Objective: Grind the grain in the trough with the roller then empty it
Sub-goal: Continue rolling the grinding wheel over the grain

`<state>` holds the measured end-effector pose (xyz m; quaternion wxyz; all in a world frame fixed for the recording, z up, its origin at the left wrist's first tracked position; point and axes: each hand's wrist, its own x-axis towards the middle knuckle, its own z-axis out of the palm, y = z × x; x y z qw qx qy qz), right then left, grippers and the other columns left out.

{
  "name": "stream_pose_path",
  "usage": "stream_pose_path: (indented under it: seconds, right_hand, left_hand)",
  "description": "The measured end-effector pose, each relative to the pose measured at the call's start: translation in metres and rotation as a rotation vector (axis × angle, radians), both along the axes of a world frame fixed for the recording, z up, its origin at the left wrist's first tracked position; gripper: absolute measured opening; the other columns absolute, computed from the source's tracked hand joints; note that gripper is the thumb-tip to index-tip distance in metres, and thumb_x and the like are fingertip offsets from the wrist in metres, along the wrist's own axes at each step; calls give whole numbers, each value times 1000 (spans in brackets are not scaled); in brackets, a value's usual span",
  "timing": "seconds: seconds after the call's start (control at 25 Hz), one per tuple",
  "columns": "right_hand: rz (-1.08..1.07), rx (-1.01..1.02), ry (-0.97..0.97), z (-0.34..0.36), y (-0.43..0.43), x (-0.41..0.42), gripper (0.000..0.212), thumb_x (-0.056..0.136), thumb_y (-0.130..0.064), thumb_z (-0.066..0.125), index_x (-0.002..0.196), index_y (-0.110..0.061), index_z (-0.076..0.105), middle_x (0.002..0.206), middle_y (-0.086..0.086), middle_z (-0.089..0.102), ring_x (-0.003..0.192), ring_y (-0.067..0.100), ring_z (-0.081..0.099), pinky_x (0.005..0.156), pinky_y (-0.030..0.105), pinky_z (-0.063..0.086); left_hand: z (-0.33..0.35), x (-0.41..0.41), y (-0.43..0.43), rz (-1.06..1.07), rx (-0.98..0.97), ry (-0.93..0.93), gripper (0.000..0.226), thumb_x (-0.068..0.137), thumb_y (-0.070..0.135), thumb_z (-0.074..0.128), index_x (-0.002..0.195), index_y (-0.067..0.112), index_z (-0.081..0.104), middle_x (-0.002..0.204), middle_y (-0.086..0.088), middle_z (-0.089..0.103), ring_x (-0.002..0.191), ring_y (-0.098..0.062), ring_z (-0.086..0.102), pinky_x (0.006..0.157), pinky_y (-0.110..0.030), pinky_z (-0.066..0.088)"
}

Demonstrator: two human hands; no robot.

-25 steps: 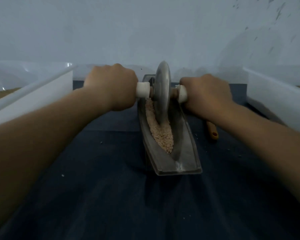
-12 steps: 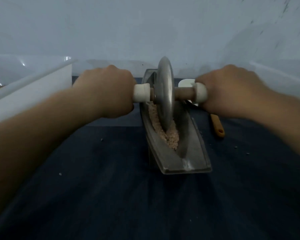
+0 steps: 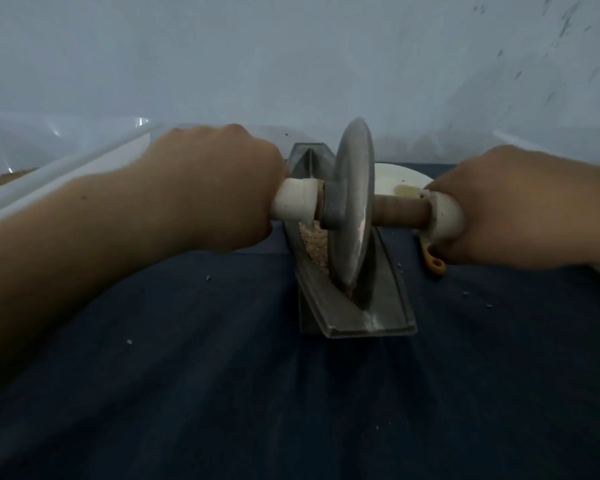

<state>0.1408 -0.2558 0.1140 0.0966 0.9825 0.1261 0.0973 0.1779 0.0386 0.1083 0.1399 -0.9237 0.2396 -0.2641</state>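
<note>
At centre frame in the head view, the metal trough (image 3: 357, 306) lies lengthwise on a dark blue cloth (image 3: 257, 393), its near end toward the bottom of the picture. The roller (image 3: 352, 209), a metal disc on a wooden axle, stands on edge in the groove, leaning slightly right. Pale grain (image 3: 314, 244) shows in the groove just left of the disc. The left hand (image 3: 208, 188) is curled round the axle's left white grip, and the right hand (image 3: 506, 206) is curled round the right one. Behind the axle sits a white plate (image 3: 392, 176). An orange handle (image 3: 435, 265) pokes out below the right hand. Small crumbs dot the cloth.
</note>
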Motion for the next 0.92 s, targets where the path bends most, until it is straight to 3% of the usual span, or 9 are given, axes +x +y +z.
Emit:
stream_pose_path:
  seconds: [0.12, 0.16, 0.24, 0.32, 0.48, 0.56, 0.72, 0.84, 0.92]
  right_hand:
    - [-30, 81, -27, -9, 15, 22, 27, 62, -47, 70, 83, -53, 54, 55, -8, 59, 48, 5, 51, 43, 21, 34]
    - [-44, 127, -95, -13, 20, 38, 13, 73, -42, 68, 79, -42, 57, 61, -7, 60, 55, 11, 52, 47, 24, 38]
    - [-96, 164, -151, -15, 29, 64, 19, 86, -40, 60, 73, -28, 53, 79, 0, 64, 67, 22, 54, 57, 31, 46]
    - [-125, 159, -60, -14, 24, 68, 25, 87, -43, 61, 70, -27, 51, 79, 0, 64, 71, 22, 57, 63, 34, 51]
    - [-6, 34, -90, -3, 9, 21, 22, 60, -60, 60, 74, -43, 59, 55, -13, 55, 52, 9, 54, 46, 25, 40]
    - [50, -36, -116, 5, 15, 12, 26, 49, -61, 56, 69, -44, 57, 45, -14, 49, 43, 6, 49, 41, 20, 34]
    - [-57, -4, 8, 4, 46, 46, 21, 76, -35, 74, 66, -28, 56, 64, -3, 59, 59, 15, 57, 48, 26, 41]
    - [-89, 62, -5, 7, 56, 74, 19, 82, -34, 74, 74, -27, 58, 78, 3, 60, 70, 23, 58, 57, 29, 40]
    - [-79, 74, -3, 7, 52, 67, 19, 81, -36, 73, 73, -29, 58, 75, 0, 59, 67, 19, 56, 54, 28, 38]
  left_hand:
    - [-4, 17, -16, 129, 6, 12, 15, 76, 41, 61, 88, 31, 63, 68, 5, 45, 58, -21, 48, 51, -29, 34]
    - [-3, 27, -23, 192, 4, 30, 15, 81, 36, 62, 94, 28, 65, 74, 2, 48, 62, -22, 49, 55, -32, 37]
    - [3, 42, -37, 260, 7, 26, 17, 87, 29, 61, 101, 22, 66, 77, -1, 48, 67, -24, 50, 60, -35, 39]
    - [9, 46, -42, 241, 12, 19, 15, 86, 27, 62, 100, 20, 65, 73, 0, 43, 68, -24, 49, 60, -35, 37]
    - [4, 20, -5, 36, 20, 308, 20, 69, 37, 71, 84, 31, 58, 67, 12, 50, 59, -8, 50, 52, -24, 36]
    - [1, 14, 7, -49, 39, 318, 21, 60, 40, 67, 70, 34, 49, 60, 14, 49, 53, 0, 45, 46, -19, 31]
    - [-7, 37, -13, 79, -46, 176, 12, 77, 33, 67, 85, 29, 58, 67, 7, 46, 57, -14, 46, 54, -30, 40]
    - [-2, 59, -27, 184, -72, 164, 21, 86, 29, 65, 105, 21, 65, 81, -1, 52, 72, -25, 55, 62, -37, 45]
    - [2, 57, -21, 107, -67, 265, 17, 83, 31, 68, 99, 28, 62, 83, 2, 54, 76, -23, 55, 66, -37, 47]
